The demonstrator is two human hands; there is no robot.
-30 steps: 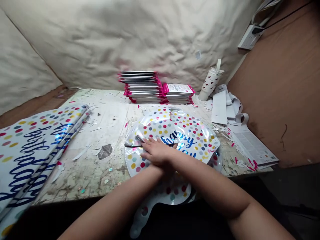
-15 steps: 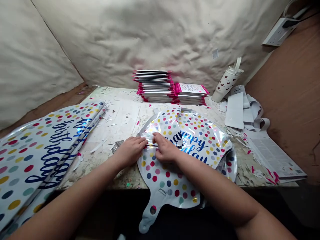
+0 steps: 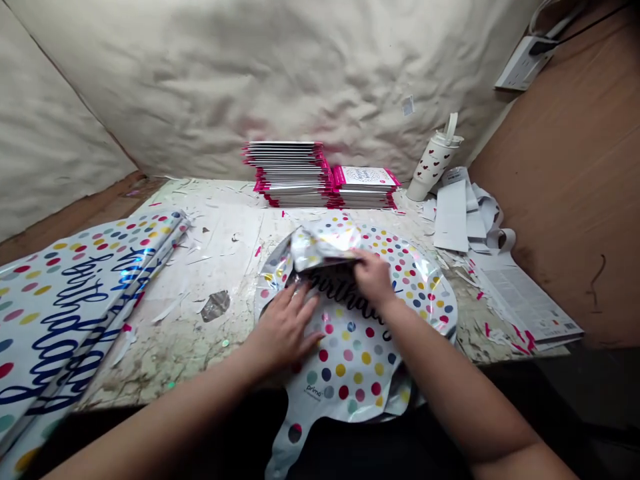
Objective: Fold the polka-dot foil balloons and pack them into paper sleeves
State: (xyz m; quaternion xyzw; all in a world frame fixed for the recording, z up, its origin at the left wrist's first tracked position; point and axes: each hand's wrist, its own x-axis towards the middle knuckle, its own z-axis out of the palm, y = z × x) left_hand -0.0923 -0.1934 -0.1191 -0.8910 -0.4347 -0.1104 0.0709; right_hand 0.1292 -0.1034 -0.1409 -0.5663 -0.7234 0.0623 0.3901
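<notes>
A flat foil balloon (image 3: 350,373) with coloured dots and "birthday" lettering lies at the table's front edge, its tail hanging over. More dotted foil shows beneath it. My left hand (image 3: 287,330) rests on its left side, fingers spread and slightly blurred. My right hand (image 3: 373,277) pinches the edge of the balloon's upper part, which is raised and folded over in a shiny crease above the lettering. Off to the left lies a pile of similar flat foil balloons (image 3: 90,287), lettered in blue.
At the back stand a tall stack of pink-edged packets (image 3: 287,173) and a shorter packet stack (image 3: 367,185). A tumbler with hearts (image 3: 434,163), white paper strips (image 3: 453,220) and a printed card sheet (image 3: 525,293) are at right. A silver scrap (image 3: 215,307) and paper shreds litter the table.
My right hand has moved right and now grips the balloon's edge, folding its upper part. My left hand has spread its fingers lower on the foil. The view has shifted slightly right.
</notes>
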